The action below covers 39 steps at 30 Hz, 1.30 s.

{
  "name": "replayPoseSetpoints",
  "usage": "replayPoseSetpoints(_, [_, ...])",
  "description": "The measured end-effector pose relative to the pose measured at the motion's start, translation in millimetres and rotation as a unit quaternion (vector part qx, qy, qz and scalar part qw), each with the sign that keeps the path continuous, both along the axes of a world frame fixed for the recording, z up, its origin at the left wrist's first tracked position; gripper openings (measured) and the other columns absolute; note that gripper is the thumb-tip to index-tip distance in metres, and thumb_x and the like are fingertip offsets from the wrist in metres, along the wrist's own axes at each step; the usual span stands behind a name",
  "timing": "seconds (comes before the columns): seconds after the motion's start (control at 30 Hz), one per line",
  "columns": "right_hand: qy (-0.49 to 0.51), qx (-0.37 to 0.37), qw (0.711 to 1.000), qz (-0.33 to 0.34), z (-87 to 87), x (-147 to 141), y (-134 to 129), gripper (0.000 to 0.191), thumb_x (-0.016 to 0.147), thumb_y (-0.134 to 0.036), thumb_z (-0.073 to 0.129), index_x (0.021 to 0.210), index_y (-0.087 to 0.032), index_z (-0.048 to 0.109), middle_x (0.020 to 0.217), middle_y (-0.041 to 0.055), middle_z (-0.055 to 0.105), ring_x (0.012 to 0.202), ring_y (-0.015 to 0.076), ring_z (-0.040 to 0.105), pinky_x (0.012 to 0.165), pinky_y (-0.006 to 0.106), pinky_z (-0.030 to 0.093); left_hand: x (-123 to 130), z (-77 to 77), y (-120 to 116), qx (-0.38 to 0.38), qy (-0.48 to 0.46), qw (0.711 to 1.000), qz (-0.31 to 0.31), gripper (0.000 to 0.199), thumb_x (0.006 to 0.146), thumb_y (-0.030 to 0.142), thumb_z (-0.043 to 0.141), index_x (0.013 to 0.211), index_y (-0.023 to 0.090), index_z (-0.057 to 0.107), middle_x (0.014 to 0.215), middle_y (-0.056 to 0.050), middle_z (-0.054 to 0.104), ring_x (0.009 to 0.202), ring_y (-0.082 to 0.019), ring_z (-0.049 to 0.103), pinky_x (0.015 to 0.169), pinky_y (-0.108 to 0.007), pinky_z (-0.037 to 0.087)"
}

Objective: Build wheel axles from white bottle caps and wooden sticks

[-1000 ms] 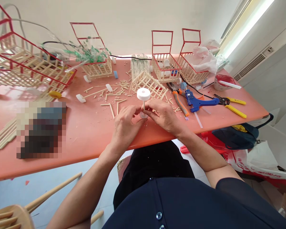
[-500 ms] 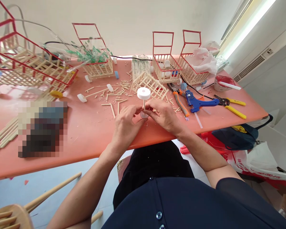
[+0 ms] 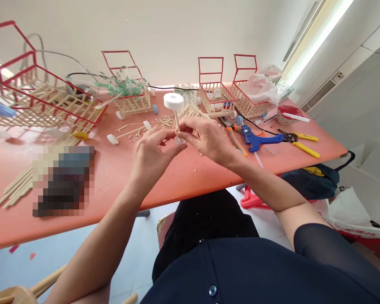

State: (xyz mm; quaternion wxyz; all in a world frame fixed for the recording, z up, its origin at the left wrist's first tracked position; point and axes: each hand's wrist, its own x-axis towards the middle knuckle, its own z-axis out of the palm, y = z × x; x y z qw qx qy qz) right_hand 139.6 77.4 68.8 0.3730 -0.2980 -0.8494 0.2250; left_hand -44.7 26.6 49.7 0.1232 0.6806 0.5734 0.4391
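A thin wooden stick [image 3: 177, 119] stands nearly upright between my hands, with a white bottle cap [image 3: 173, 101] on its top end. At its lower end is a second, translucent white cap [image 3: 179, 140], partly hidden by fingers. My right hand [image 3: 205, 141] pinches the stick low down between thumb and fingertips. Closed around the lower cap, my left hand [image 3: 155, 158] holds it with thumb and fingers. Behind them on the table lies another stick axle [image 3: 129, 132] with a white cap at each end.
Small stick carts with red rims, such as one cart [image 3: 213, 101], line the back of the orange table [image 3: 114, 202]. To the right lie orange-handled pliers [image 3: 236, 141], a blue glue gun [image 3: 256, 138] and yellow-handled pliers [image 3: 305, 147]. Long sticks [image 3: 17, 192] lie at left.
Both hands have moved left and up in view with the capped stick, which now leans slightly left. The camera view has shifted a little.
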Motion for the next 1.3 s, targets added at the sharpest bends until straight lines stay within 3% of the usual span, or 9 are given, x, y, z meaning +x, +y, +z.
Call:
replayPoseSetpoints(0.17, [-0.016, -0.004, 1.000, -0.011, -10.7, -21, 24, 0.014, 0.102, -0.024, 0.062, 0.091, -0.018, 0.059, 0.085, -0.0006, 0.064, 0.079, 0.0128, 0.053, 0.076, 0.026, 0.037, -17, 3.4, 24, -0.023, 0.023, 0.999, -0.022, 0.009, 0.083, 0.031, 0.083, 0.090, 0.026, 0.084, 0.089, 0.000, 0.079, 0.076, -0.018, 0.066, 0.078, -0.032, 0.052])
replayPoseSetpoints(0.3, [-0.020, 0.006, 1.000, -0.014, -17.4, -23, 29, 0.015, 0.103, -0.027, 0.061, 0.090, -0.019, 0.059, 0.086, 0.0001, 0.063, 0.081, 0.0137, 0.055, 0.078, 0.027, 0.038, -20, -1.0, 32, -0.045, 0.017, 0.998, -0.034, 0.010, 0.082, 0.032, 0.083, 0.089, 0.025, 0.082, 0.086, -0.001, 0.077, 0.079, -0.019, 0.067, 0.077, -0.032, 0.050])
replayPoseSetpoints(0.63, [0.017, 0.029, 0.999, 0.010, -17.8, -15, 25, 0.022, 0.102, -0.029, 0.059, 0.084, -0.022, 0.050, 0.081, -0.0014, 0.057, 0.074, 0.0130, 0.044, 0.075, 0.027, 0.038, -15, -7.2, 16, -0.033, -0.010, 0.999, -0.014, 0.022, 0.081, 0.029, 0.083, 0.102, 0.027, 0.081, 0.091, 0.000, 0.075, 0.080, -0.019, 0.065, 0.078, -0.032, 0.053])
replayPoseSetpoints(0.97, [0.009, 0.025, 1.000, 0.014, -15.0, -11, 18, 0.026, 0.107, -0.035, 0.057, 0.086, -0.021, 0.053, 0.084, -0.0001, 0.059, 0.078, 0.0141, 0.049, 0.076, 0.029, 0.038, -13, -10.4, 13, -0.012, -0.001, 1.000, 0.002, 0.009, 0.083, 0.032, 0.083, 0.090, 0.028, 0.082, 0.085, 0.000, 0.071, 0.079, -0.020, 0.064, 0.080, -0.034, 0.051])
replayPoseSetpoints(1.3, [0.028, 0.020, 0.999, 0.019, -19.2, -11, 20, 0.031, 0.107, -0.043, 0.058, 0.086, -0.020, 0.055, 0.082, -0.0005, 0.059, 0.075, 0.0129, 0.047, 0.073, 0.028, 0.037, -7, -10.3, 11, -0.021, -0.028, 0.999, 0.014, 0.012, 0.078, 0.024, 0.086, 0.089, 0.027, 0.084, 0.082, 0.002, 0.072, 0.076, -0.018, 0.061, 0.076, -0.032, 0.049])
